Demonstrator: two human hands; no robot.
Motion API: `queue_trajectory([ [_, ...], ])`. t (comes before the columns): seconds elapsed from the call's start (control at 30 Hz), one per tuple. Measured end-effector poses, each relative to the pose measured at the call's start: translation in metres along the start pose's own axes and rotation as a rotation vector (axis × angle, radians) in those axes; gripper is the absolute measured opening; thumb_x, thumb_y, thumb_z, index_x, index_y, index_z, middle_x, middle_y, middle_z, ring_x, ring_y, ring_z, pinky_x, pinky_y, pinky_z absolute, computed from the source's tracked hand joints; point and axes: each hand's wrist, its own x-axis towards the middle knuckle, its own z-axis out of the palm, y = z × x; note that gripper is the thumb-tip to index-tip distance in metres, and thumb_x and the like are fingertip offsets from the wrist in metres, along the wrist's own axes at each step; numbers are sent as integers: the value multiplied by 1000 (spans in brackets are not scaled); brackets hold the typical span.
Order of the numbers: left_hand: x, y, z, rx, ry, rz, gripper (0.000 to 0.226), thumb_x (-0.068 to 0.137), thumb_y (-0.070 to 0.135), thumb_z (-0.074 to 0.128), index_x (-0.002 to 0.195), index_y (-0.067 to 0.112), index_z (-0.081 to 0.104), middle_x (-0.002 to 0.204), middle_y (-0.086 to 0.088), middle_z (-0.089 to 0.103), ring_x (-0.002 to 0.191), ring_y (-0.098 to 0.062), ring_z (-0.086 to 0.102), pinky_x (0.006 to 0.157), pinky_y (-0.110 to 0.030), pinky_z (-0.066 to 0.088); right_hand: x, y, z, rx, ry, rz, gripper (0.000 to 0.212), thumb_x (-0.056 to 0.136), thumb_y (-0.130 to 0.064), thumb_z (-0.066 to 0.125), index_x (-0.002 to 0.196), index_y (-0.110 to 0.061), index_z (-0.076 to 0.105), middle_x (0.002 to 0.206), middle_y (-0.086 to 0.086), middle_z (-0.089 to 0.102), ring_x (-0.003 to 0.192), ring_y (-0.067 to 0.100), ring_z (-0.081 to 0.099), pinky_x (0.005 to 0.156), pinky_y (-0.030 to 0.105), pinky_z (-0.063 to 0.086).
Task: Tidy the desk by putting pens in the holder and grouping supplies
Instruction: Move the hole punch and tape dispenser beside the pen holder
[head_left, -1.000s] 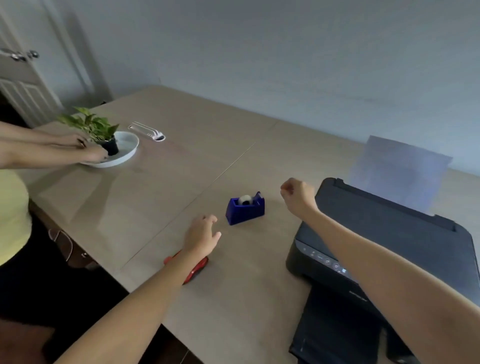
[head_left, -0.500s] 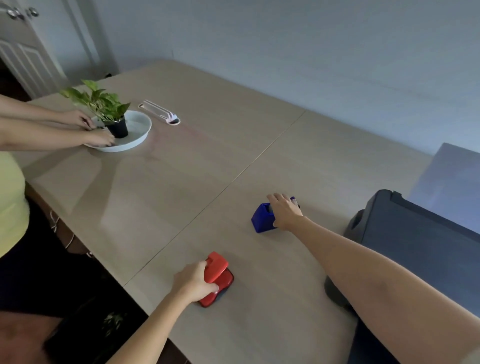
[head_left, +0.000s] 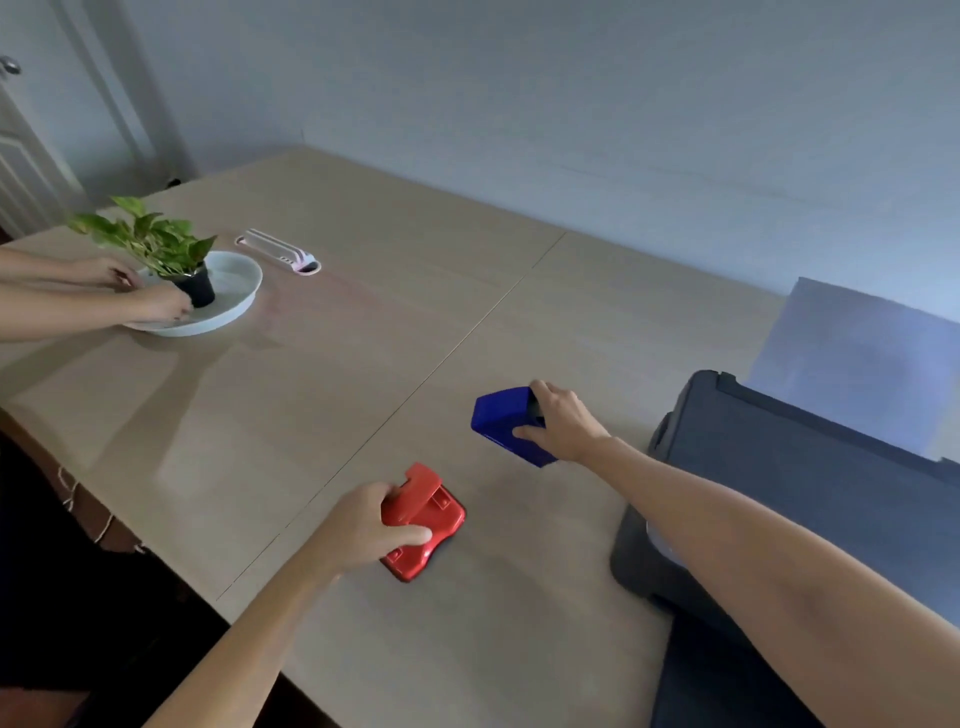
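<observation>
A red hole punch (head_left: 426, 525) lies near the front edge of the wooden desk (head_left: 322, 374). My left hand (head_left: 363, 530) grips it from the left side. A blue tape dispenser (head_left: 501, 421) sits tilted further back and to the right, and my right hand (head_left: 561, 423) is closed around its right end. The tape roll is hidden by my fingers. A white and pink stapler-like item (head_left: 280, 250) lies flat at the far left of the desk. No pens or pen holder appear in view.
A black printer (head_left: 810, 499) with a paper sheet (head_left: 862, 358) fills the right side. At the left, another person's hands (head_left: 156, 304) hold a small potted plant (head_left: 156, 244) on a white dish (head_left: 228, 306). A wall runs behind the desk.
My left hand closed on the red hole punch and turned it. My right hand wrapped around the blue tape dispenser and tipped it. The view came closer to the desk.
</observation>
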Motion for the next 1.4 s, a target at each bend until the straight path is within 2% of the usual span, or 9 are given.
queue_trajectory([
  [0.2, -22, 100, 1, 3, -49, 210, 29, 63, 28, 89, 82, 21, 68, 79, 1, 73, 73, -15, 68, 72, -31, 53, -73, -9, -116, 62, 302, -84, 42, 80, -32, 73, 103, -6, 50, 106, 10, 62, 82, 20, 55, 67, 30, 47],
  [0.33, -58, 186, 50, 71, -234, 396, 27, 66, 25, 89, 80, 20, 66, 69, 9, 68, 61, 3, 63, 60, -12, 48, -162, 21, -196, 39, 448, -19, 40, 78, -34, 72, 93, -6, 48, 97, 6, 60, 79, 22, 55, 64, 30, 48],
  [0.47, -97, 262, 134, 105, -486, 518, 31, 72, 29, 84, 93, 11, 70, 82, 2, 69, 74, -6, 65, 66, -19, 54, -268, 78, -255, -35, 558, 130, 39, 73, -35, 75, 83, -14, 43, 84, -1, 56, 73, 21, 51, 62, 28, 37],
  [0.63, -137, 323, 266, 237, -741, 627, 46, 75, 51, 75, 90, 8, 68, 81, -5, 71, 71, -9, 64, 71, -26, 51, -413, 162, -288, -68, 660, 420, 39, 73, -31, 78, 81, -14, 44, 80, -1, 55, 71, 25, 50, 59, 26, 33],
  [0.73, -164, 336, 346, 323, -830, 676, 54, 74, 57, 72, 88, 5, 65, 72, -2, 62, 63, -12, 56, 63, -26, 44, -491, 215, -283, -33, 693, 598, 40, 72, -32, 79, 82, -13, 45, 82, 2, 56, 73, 26, 49, 63, 28, 35],
  [0.83, -186, 338, 415, 428, -893, 691, 57, 75, 61, 68, 91, 6, 63, 76, 3, 56, 64, -12, 52, 61, -25, 42, -552, 258, -265, 13, 685, 775, 41, 72, -33, 79, 80, -12, 45, 74, -2, 51, 71, 26, 48, 54, 28, 33],
  [1.03, -181, 323, 510, 763, -901, 672, 48, 70, 51, 75, 99, 16, 60, 99, -3, 61, 88, -22, 60, 69, -32, 48, -616, 318, -202, 102, 536, 1040, 41, 68, -37, 75, 88, -8, 54, 91, 10, 63, 79, 29, 59, 66, 34, 49],
  [1.13, -166, 316, 538, 875, -840, 651, 59, 69, 42, 79, 114, 10, 58, 116, -9, 60, 102, -26, 58, 77, -35, 49, -616, 336, -174, 136, 437, 1117, 40, 66, -39, 73, 85, -10, 53, 87, 8, 60, 76, 28, 59, 67, 37, 53],
  [1.4, -126, 316, 583, 973, -702, 508, 80, 66, 25, 85, 135, 10, 48, 134, -11, 53, 121, -31, 55, 97, -42, 52, -564, 370, -136, 119, 258, 1211, 34, 70, -35, 70, 83, -10, 50, 81, 7, 56, 74, 28, 54, 59, 30, 40],
])
